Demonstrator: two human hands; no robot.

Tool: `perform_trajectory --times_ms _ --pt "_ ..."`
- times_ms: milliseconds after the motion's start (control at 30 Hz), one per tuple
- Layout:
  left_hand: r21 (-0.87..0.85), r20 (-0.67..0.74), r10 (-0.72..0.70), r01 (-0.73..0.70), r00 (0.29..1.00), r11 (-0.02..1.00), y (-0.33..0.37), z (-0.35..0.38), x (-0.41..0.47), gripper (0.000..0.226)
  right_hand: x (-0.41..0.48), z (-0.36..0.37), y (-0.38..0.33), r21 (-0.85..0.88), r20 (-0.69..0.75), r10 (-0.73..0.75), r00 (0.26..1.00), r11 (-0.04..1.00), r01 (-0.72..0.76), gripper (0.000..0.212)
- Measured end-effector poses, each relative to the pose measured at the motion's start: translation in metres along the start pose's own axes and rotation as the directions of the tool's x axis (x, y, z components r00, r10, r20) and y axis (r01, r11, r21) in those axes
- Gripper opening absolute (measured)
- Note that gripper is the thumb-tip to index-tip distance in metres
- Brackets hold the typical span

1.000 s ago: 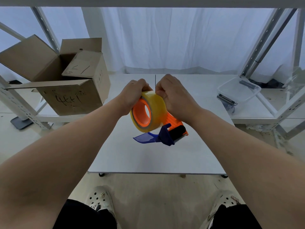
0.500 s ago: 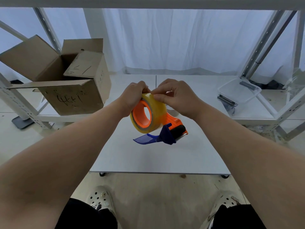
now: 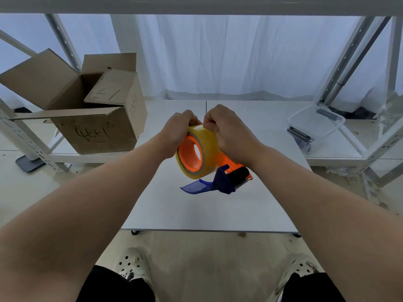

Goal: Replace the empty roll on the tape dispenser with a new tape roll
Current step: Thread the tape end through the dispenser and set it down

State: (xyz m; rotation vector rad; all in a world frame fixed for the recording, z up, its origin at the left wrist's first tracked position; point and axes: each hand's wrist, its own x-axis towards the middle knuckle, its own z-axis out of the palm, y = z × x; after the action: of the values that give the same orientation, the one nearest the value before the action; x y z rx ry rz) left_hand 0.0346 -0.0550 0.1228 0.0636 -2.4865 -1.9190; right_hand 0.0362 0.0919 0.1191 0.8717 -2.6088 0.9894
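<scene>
Above the white table (image 3: pixel 196 205), left hand (image 3: pixel 176 131) grips the tape roll (image 3: pixel 201 149) on the orange dispenser (image 3: pixel 231 168); right hand (image 3: pixel 229 134) fingers pinch its top.

Cardboard box (image 3: pixel 93 131): handwritten marker scrawl on front, approx "4t+1". Other marks illegible.

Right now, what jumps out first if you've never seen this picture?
The bright orange tape dispenser with its yellowish tape roll, held up in the middle above the white table by the left hand and right hand. Next, the open cardboard box with scribbles on it, sitting at the left.
</scene>
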Motion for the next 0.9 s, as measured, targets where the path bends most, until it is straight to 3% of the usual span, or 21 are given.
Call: perform_trajectory --times_ms 133,233,300,367,467,567,700,900 --pt "-0.101 -0.028 -0.031 0.028 0.999 0.995 0.000 0.001 0.001 0.036 0.002 -0.008 -0.008 0.188 0.007 0.028 1.000 0.982 -0.028 0.011" --pt "-0.164 -0.027 -0.063 0.058 0.998 0.985 0.002 -0.001 0.000 0.036 0.006 -0.022 -0.014 0.260 0.092 0.097 0.991 0.958 -0.118 0.007" --pt "-0.113 -0.015 -0.050 0.048 0.999 0.992 0.001 -0.003 -0.002 0.035 0.005 -0.026 -0.013 0.248 0.152 0.111 0.982 0.958 -0.146 0.009" --pt "-0.047 0.000 -0.034 0.034 0.999 0.998 0.000 -0.005 -0.003 0.035 0.004 -0.025 -0.012 0.260 0.182 0.112 0.977 0.953 -0.157 0.026" --pt "0.027 0.037 -0.033 0.032 0.999 0.999 -0.002 -0.006 -0.004 0.036 0.003 -0.019 -0.010 0.334 0.160 0.115 0.980 0.928 -0.163 0.034" --pt "-0.007 -0.005 -0.051 0.051 0.999 0.999 -0.002 -0.004 -0.003 0.035 0.004 -0.012 -0.007 0.283 0.043 0.082 0.996 0.955 -0.091 0.012" --pt "-0.064 -0.059 -0.072 0.068 0.996 0.996 -0.001 -0.002 -0.001 0.033 0.010 -0.006 -0.008 0.159 -0.074 0.048 0.996 0.987 -0.036 0.007" --pt "-0.123 -0.033 -0.093 0.089 0.995 0.988 -0.003 -0.001 0.000 0.032 0.006 -0.003 -0.009 0.131 -0.008 -0.012 1.000 0.991 0.013 0.013"
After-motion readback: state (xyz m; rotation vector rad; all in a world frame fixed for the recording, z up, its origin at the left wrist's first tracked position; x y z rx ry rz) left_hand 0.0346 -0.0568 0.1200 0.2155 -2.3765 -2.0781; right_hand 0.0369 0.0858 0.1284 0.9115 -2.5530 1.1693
